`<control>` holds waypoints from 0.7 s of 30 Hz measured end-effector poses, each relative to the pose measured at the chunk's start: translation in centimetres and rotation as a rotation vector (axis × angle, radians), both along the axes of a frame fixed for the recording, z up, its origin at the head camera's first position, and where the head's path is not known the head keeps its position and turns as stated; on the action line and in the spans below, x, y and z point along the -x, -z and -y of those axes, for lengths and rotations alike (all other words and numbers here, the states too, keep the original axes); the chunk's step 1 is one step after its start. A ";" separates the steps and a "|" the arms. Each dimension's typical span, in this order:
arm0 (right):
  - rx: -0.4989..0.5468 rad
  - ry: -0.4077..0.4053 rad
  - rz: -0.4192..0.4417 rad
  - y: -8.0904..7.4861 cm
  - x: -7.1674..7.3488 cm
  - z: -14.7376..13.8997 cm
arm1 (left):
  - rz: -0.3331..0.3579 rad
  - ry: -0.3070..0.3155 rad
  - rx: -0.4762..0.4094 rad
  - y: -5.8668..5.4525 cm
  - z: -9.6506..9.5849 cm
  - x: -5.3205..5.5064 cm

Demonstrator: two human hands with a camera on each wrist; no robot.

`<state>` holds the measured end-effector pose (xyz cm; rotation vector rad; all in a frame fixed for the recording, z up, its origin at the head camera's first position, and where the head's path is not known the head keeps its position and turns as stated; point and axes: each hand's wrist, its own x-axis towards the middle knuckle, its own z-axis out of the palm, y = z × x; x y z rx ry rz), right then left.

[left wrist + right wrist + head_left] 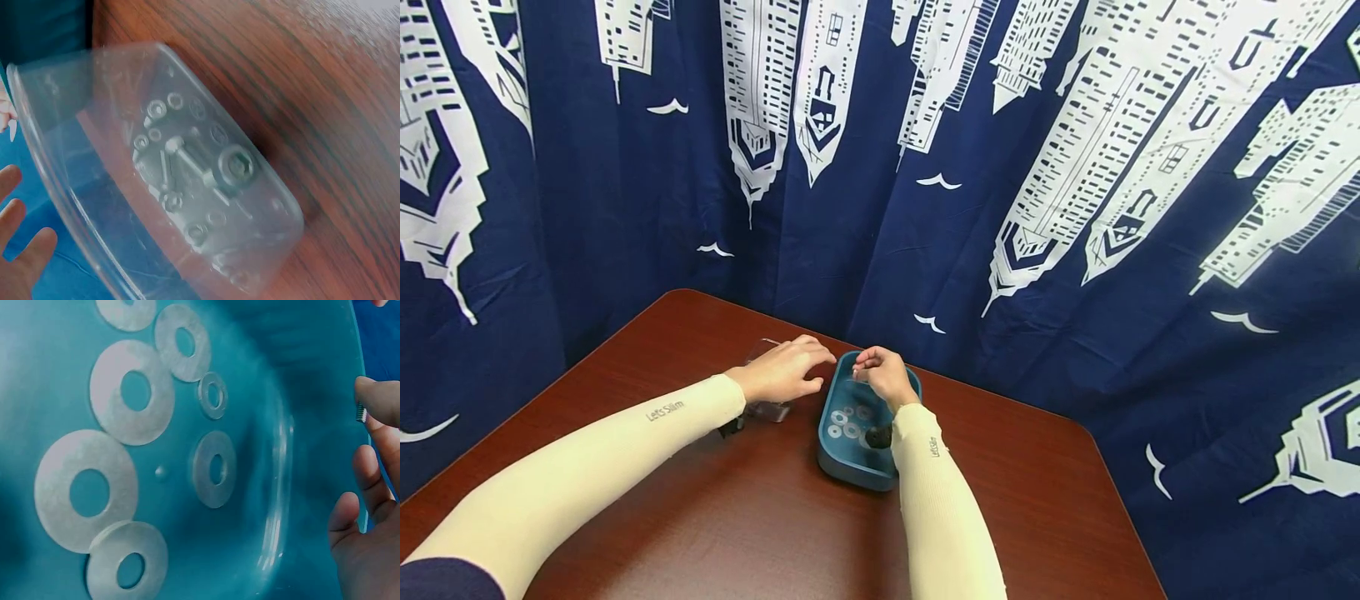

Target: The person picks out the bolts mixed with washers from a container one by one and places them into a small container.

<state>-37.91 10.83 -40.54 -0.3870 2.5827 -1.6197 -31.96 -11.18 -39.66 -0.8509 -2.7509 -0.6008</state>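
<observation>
My right hand point(883, 377) hovers over the far part of a blue tray point(850, 477), pinching a small bolt between thumb and fingertip. Only the bolt's threaded end point(361, 413) shows; the rest is hidden by the fingers. Several flat metal washers point(131, 392) of different sizes lie on the tray's floor. To the left, my left hand point(782, 371) is held with loosely spread fingers and nothing in them, above a clear plastic box point(275, 187). Inside that box are a bolt point(192, 160), a large nut point(237, 165) and several smaller nuts and washers.
Both containers stand side by side on a reddish-brown wooden table point(737, 508). A dark blue curtain point(865, 250) with white building prints hangs right behind the table's far edge.
</observation>
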 end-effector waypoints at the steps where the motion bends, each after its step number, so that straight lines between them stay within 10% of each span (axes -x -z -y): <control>1: 0.010 -0.004 0.001 -0.1 0.0 0.0 | 0.003 -0.003 -0.004 -0.1 0.2 0.0; 21: 0.009 -0.050 -0.056 -1.7 -0.1 1.8 | -0.025 -0.089 -0.051 -0.3 4.2 -0.8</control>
